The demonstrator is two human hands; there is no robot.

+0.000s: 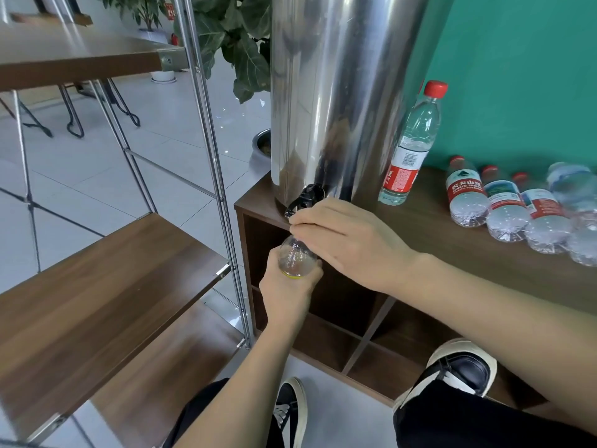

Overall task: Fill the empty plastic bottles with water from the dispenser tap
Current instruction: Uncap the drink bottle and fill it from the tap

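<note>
I judge I'm mid-fill: my left hand [287, 291] has its grip wrapped round the bottle [296, 256] under the tap [305, 198], my right hand [349, 244] pinches the lever, and next I must release it before overflow.

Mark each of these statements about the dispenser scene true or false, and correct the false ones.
1. The left hand grips a clear plastic bottle below the black tap. True.
2. The right hand rests on the floor. False: its fingers are at the tap lever.
3. A red-capped bottle stands upright beside the steel dispenser. True.
4. The bottles on the wooden cabinet top farther right stand upright. False: they lie down.
</note>
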